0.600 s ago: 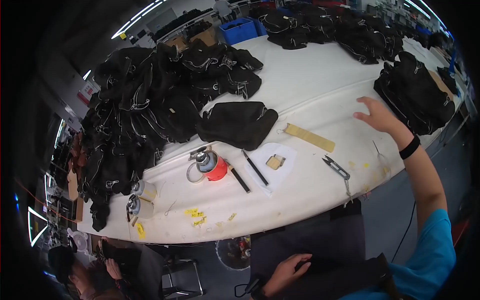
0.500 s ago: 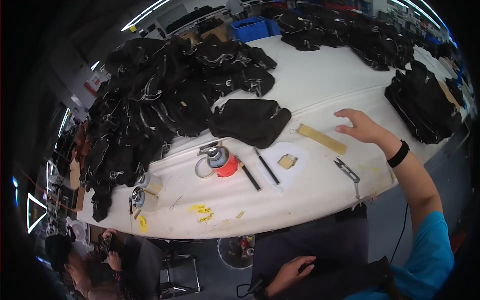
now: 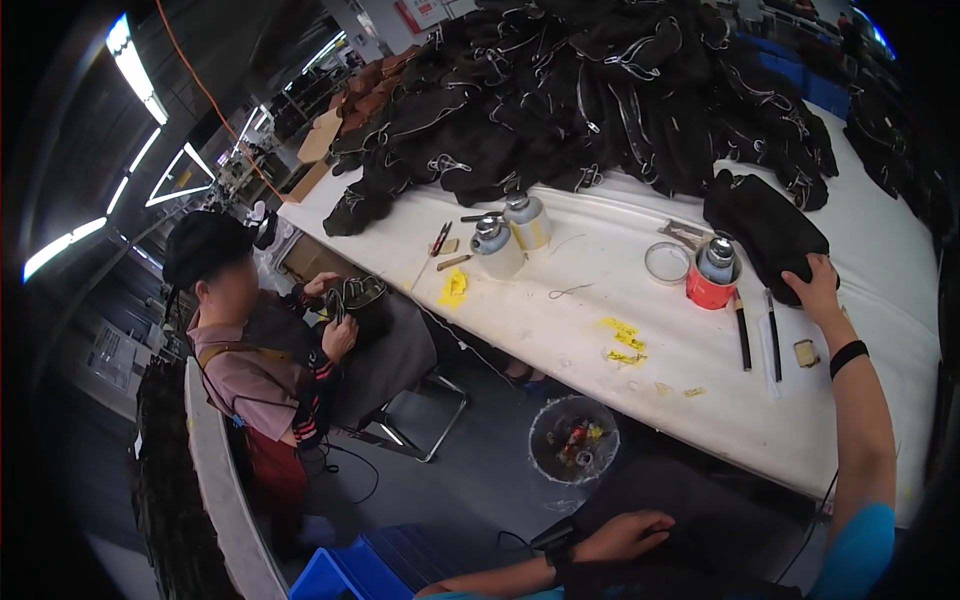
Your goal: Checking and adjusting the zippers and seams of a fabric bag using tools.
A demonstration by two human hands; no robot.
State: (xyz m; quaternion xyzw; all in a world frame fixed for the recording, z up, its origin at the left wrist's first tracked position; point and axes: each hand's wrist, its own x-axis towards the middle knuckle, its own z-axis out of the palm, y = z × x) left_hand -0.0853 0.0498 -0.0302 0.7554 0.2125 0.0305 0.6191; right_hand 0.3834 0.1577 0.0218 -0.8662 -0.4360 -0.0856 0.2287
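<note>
My right hand (image 3: 818,288) reaches over the white table and grips the near right end of a black fabric bag (image 3: 760,230), fingers curled at its edge. Just below that hand lie a black pen-like tool (image 3: 773,335), a second black-handled tool (image 3: 742,330) and a small tan block (image 3: 806,353). To its left, a metal-topped bottle (image 3: 717,258) stands in a red container (image 3: 710,292), beside a roll of tape (image 3: 667,262). Low over my lap, my left hand (image 3: 628,536) holds nothing, its fingers loosely stretched out.
A big heap of black bags (image 3: 560,100) covers the table's far side. Two metal-topped bottles (image 3: 497,250), small snips (image 3: 440,238) and yellow scraps (image 3: 625,335) lie nearer. A waste bin (image 3: 574,440) stands on the floor. At left, a seated co-worker (image 3: 265,340) handles a dark item.
The view has swung left. My right hand has moved from above the table beside the yellowish strip to the black bag and taken hold of its end. My left hand stays low.
</note>
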